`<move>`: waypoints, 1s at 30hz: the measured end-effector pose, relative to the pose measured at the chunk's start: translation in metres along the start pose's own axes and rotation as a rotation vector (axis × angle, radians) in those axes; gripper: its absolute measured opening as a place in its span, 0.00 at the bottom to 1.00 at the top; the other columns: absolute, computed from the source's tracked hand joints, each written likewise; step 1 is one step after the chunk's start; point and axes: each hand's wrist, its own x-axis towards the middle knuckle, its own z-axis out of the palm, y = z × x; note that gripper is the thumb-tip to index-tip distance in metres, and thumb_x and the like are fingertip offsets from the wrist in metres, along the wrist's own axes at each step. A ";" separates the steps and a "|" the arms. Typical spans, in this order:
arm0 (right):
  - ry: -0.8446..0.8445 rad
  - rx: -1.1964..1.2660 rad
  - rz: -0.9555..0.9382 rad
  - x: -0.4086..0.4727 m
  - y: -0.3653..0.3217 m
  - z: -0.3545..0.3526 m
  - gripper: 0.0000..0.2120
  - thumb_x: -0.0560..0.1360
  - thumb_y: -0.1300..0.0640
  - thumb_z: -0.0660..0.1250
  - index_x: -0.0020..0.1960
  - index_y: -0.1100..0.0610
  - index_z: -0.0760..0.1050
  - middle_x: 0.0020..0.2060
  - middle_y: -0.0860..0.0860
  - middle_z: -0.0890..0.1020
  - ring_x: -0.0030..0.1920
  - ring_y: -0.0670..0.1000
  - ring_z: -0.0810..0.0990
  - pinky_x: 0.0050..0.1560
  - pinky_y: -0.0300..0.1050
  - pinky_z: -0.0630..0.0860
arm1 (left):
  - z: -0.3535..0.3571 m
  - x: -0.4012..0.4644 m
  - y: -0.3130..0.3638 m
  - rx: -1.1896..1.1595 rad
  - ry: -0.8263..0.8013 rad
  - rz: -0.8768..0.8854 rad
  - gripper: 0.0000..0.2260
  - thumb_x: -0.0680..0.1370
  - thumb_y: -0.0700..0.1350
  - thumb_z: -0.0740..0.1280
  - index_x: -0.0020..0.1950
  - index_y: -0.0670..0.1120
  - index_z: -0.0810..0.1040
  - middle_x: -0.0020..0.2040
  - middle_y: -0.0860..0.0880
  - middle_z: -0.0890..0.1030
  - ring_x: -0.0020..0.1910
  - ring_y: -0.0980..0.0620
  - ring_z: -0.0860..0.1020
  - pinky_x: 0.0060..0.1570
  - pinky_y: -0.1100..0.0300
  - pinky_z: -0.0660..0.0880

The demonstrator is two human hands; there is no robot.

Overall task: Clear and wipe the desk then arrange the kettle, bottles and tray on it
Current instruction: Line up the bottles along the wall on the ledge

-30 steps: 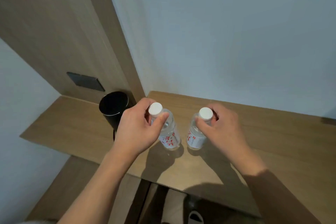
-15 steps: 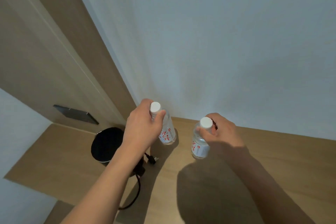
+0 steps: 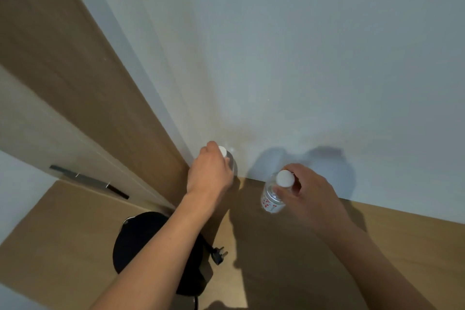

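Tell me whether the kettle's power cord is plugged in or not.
Not plugged in. The plug lies loose on the desk beside the black kettle, prongs bare, away from any socket.

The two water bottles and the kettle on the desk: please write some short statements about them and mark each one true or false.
1. Each hand holds one bottle near its white cap. True: the left hand grips the left bottle, the right hand the right bottle.
2. The right bottle lies flat on the desk. False: it is upright, only slightly tilted.
3. The kettle is black and sits under the left forearm. True.
4. The plug is in a wall socket. False: it lies loose on the desk.
5. The left bottle is nearer to the wooden panel than the right one. True.
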 end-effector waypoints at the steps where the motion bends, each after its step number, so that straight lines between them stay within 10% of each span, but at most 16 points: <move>1: -0.005 -0.009 -0.002 0.002 0.001 0.002 0.09 0.75 0.49 0.71 0.51 0.45 0.72 0.41 0.40 0.77 0.43 0.41 0.75 0.41 0.35 0.68 | 0.002 0.003 -0.002 0.017 -0.002 -0.016 0.12 0.83 0.47 0.62 0.61 0.41 0.70 0.56 0.42 0.77 0.54 0.41 0.79 0.43 0.56 0.69; 13: -0.109 -0.073 -0.054 0.026 0.001 0.028 0.07 0.77 0.48 0.67 0.52 0.46 0.71 0.43 0.41 0.75 0.43 0.43 0.74 0.41 0.33 0.67 | -0.013 -0.007 -0.007 -0.198 -0.049 -0.087 0.25 0.81 0.39 0.60 0.77 0.41 0.56 0.65 0.39 0.71 0.58 0.34 0.77 0.50 0.48 0.73; 19: -0.150 -0.134 -0.076 0.064 -0.027 0.058 0.08 0.78 0.48 0.66 0.54 0.50 0.71 0.47 0.46 0.76 0.46 0.49 0.75 0.46 0.45 0.72 | -0.033 -0.037 -0.025 -0.291 -0.089 -0.071 0.18 0.83 0.44 0.60 0.72 0.53 0.64 0.60 0.51 0.76 0.56 0.47 0.78 0.57 0.47 0.78; 24: -0.144 -0.192 -0.053 0.088 -0.046 0.084 0.09 0.80 0.48 0.63 0.56 0.52 0.72 0.49 0.49 0.77 0.46 0.51 0.75 0.45 0.46 0.70 | -0.036 -0.049 -0.045 -0.388 -0.134 0.029 0.07 0.85 0.47 0.59 0.61 0.58 0.70 0.50 0.57 0.80 0.49 0.62 0.78 0.52 0.56 0.79; 30: -0.129 -0.150 -0.010 0.078 -0.050 0.082 0.13 0.78 0.49 0.65 0.61 0.48 0.68 0.53 0.49 0.78 0.50 0.52 0.78 0.51 0.52 0.76 | -0.034 -0.059 -0.048 -0.352 -0.035 0.081 0.18 0.84 0.44 0.61 0.74 0.52 0.66 0.47 0.57 0.81 0.44 0.61 0.79 0.44 0.67 0.77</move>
